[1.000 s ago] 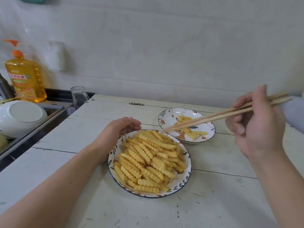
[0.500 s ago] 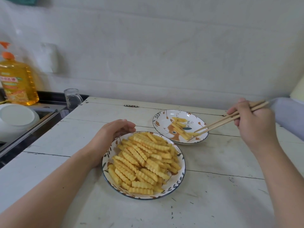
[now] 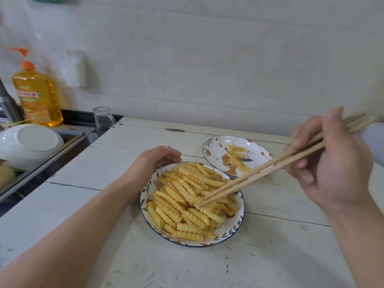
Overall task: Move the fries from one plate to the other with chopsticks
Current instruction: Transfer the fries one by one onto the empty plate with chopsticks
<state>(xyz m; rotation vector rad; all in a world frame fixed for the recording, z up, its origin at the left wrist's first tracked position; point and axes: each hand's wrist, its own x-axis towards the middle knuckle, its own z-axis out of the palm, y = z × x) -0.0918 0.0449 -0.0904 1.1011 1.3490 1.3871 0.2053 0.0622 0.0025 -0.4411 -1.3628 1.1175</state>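
A pile of crinkle-cut fries (image 3: 182, 196) fills the near patterned plate (image 3: 232, 229) in the middle of the white table. A few fries (image 3: 236, 157) lie on the far plate (image 3: 216, 146) behind it to the right. My right hand (image 3: 332, 163) grips a pair of wooden chopsticks (image 3: 259, 173); their tips touch the fries near the pile's middle. My left hand (image 3: 151, 165) rests curled against the near plate's far-left rim.
A sink (image 3: 41, 161) lies off the table's left edge with an upturned white bowl (image 3: 29, 145) in it. An orange dish-soap bottle (image 3: 37, 96) and a small glass mug (image 3: 102, 119) stand behind it. A white wall runs along the back.
My right hand has swung the chopsticks from the far plate back over to the near plate, and their tips now meet the fry pile. My left hand has stayed at the rim.
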